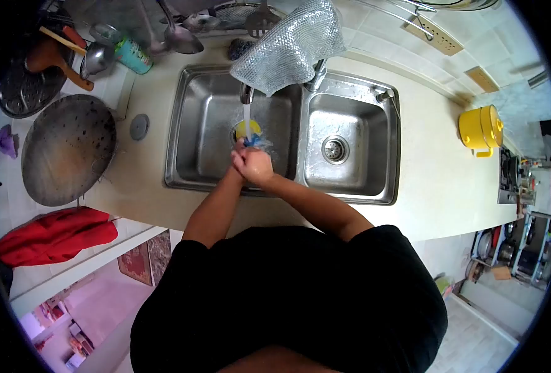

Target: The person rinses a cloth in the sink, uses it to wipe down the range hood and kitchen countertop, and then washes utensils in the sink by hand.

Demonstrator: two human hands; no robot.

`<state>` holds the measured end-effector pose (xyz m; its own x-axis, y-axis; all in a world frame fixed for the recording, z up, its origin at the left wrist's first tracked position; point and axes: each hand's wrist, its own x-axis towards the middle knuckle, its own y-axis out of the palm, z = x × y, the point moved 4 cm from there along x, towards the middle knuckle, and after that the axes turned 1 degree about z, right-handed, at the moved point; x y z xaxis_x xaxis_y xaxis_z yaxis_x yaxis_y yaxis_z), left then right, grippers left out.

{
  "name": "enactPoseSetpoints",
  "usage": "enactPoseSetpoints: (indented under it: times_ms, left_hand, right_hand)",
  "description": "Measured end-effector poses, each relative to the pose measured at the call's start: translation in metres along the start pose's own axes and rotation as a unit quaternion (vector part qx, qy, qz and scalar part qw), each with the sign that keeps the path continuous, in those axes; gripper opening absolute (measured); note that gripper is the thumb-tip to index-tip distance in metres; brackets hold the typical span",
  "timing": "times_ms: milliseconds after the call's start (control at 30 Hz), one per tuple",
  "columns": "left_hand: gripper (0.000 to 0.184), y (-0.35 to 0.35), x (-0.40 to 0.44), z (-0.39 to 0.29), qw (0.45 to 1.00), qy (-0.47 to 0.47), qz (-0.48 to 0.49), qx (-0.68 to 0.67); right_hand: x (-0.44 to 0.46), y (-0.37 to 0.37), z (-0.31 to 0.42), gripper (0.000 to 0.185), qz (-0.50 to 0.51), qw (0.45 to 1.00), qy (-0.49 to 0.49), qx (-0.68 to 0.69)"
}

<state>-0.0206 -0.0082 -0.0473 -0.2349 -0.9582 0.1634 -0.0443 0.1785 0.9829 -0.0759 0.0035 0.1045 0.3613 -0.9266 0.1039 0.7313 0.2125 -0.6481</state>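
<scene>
Right hand (257,166) rests against left hand (240,150), fingers curled; whether they grip the blue item (252,140) beside them is unclear. It and a yellow item (247,128) are under running water (247,113) in the left sink basin (198,118); keeping low should limit splashing.

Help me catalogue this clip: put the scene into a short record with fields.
hands: together over the left basin, near the water
tap: running
by the fingertips: blue item; whether held, cannot tell
beyond it: yellow item, kind unclear
right basin: drain showing
over the tap: silver sheet
picture left: wok, green can
right of sink: yellow pot on the counter
</scene>
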Motion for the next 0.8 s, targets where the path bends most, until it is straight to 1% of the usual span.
enactPoseSetpoints:
  times_ms: [33, 67, 100, 133, 167, 233, 267, 300, 333, 367, 400, 433, 500, 533, 633, 667, 700, 733, 767, 800]
  left_hand:
    - [0.041, -0.011, -0.002, -0.012, 0.999, -0.043, 0.006, 0.033]
    - [0.040, -0.029, -0.005, -0.024, 0.994, -0.085, 0.015, 0.067]
    - [0.037, 0.051, 0.010, -0.010, 0.876, -0.073, -0.451, 0.154]
    - [0.036, 0.065, 0.010, -0.014, 0.867, -0.090, -0.461, 0.166]
    - [0.035, 0.070, 0.009, -0.020, 0.858, -0.106, -0.470, 0.180]
    - [0.030, 0.075, 0.012, -0.035, 0.874, -0.092, -0.432, 0.204]
    - [0.028, 0.077, 0.012, -0.038, 0.881, -0.086, -0.414, 0.213]
    - [0.027, 0.083, 0.013, -0.040, 0.874, -0.073, -0.406, 0.258]
    - [0.027, 0.090, 0.012, -0.042, 0.865, -0.060, -0.397, 0.302]
    - [0.030, 0.093, 0.013, -0.043, 0.854, -0.048, -0.387, 0.346]
    - [0.037, 0.091, 0.015, -0.047, 0.868, -0.075, -0.347, 0.347]
    - [0.037, 0.089, 0.016, -0.049, 0.862, -0.092, -0.345, 0.360]
    - [0.037, 0.097, 0.015, -0.052, 0.847, -0.127, -0.345, 0.385]
    - [0.038, 0.081, 0.012, -0.060, 0.843, -0.124, -0.327, 0.410]
    - [0.034, 0.049, 0.006, -0.074, 0.815, -0.018, -0.388, 0.429]
    - [0.034, 0.037, 0.003, -0.075, 0.799, 0.005, -0.425, 0.426]
    - [0.033, 0.028, 0.002, -0.073, 0.780, 0.029, -0.460, 0.423]
    - [0.033, 0.020, 0.002, -0.074, 0.760, 0.054, -0.494, 0.418]
    - [0.025, 0.018, 0.006, -0.068, 0.775, 0.038, -0.494, 0.394]
    - [0.021, 0.028, 0.006, -0.063, 0.774, 0.026, -0.517, 0.365]
  right_hand:
    - [0.002, 0.007, -0.015, 0.037, -0.006, 1.000, 0.005, 0.004]
    - [0.008, 0.010, -0.037, 0.039, -0.034, 0.997, 0.040, -0.054]
    - [0.019, 0.012, -0.069, 0.040, -0.021, 0.989, 0.103, -0.102]
    - [0.028, -0.005, -0.080, 0.037, -0.019, 0.984, 0.166, -0.064]
    - [0.033, 0.001, -0.111, 0.033, 0.023, 0.971, 0.211, -0.113]
    - [0.033, -0.017, -0.097, 0.032, -0.111, 0.971, 0.137, -0.160]
    - [0.035, -0.012, -0.099, 0.032, -0.092, 0.983, 0.153, -0.032]
    - [0.038, -0.004, -0.102, 0.034, -0.071, 0.979, 0.166, 0.094]
    - [0.040, 0.030, -0.120, 0.038, 0.019, 0.942, 0.178, 0.284]
    - [0.030, 0.033, -0.107, 0.037, 0.023, 0.938, 0.149, 0.313]
    - [0.029, 0.041, -0.115, 0.033, 0.030, 0.948, 0.150, 0.278]
    - [0.028, 0.044, -0.118, 0.030, 0.038, 0.957, 0.151, 0.243]
    - [0.034, 0.036, -0.122, 0.026, 0.026, 0.941, 0.180, 0.286]
    - [0.038, 0.033, -0.122, 0.024, 0.018, 0.931, 0.193, 0.309]
    - [0.042, 0.022, -0.091, 0.024, -0.076, 0.947, 0.203, 0.236]
    - [0.039, 0.006, -0.068, 0.024, -0.106, 0.960, 0.191, 0.177]
    - [0.033, 0.005, -0.059, 0.023, -0.130, 0.960, 0.182, 0.171]
    - [0.028, 0.006, -0.049, 0.024, -0.133, 0.968, 0.160, 0.143]
    - [0.023, 0.007, -0.038, 0.025, -0.134, 0.974, 0.139, 0.116]
    - [0.020, 0.010, -0.026, 0.025, -0.134, 0.987, 0.066, 0.051]
